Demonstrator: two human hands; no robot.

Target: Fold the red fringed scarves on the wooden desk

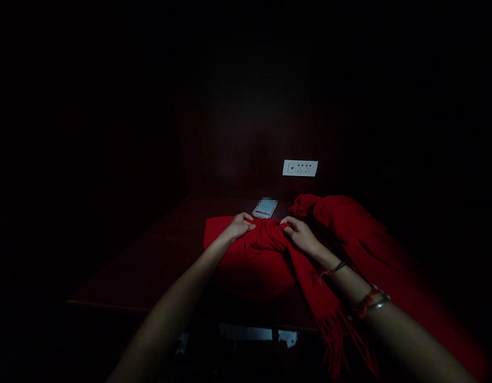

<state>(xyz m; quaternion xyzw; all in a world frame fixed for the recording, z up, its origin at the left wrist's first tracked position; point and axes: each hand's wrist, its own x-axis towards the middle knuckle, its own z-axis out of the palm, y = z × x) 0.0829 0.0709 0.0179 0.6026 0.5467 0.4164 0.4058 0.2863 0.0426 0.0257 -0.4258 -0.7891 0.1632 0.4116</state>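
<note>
A red fringed scarf (249, 271) lies bunched on the dark tabletop, its tasselled end hanging over the front edge at the right. My left hand (240, 226) pinches the cloth near its far side. On the other side of the gathered folds, my right hand (297, 232) grips the same scarf between thumb and fingers. Bracelets circle my right wrist and forearm. Just beyond the folds, between both hands, a phone (263, 211) lies flat with a pale screen.
More red cloth (350, 218) is heaped on the right and runs toward the lower right. A white power socket (300, 168) is set in the dark back panel. The tabletop (150, 260) ends at a front edge, with pale objects below it. Surroundings are very dark.
</note>
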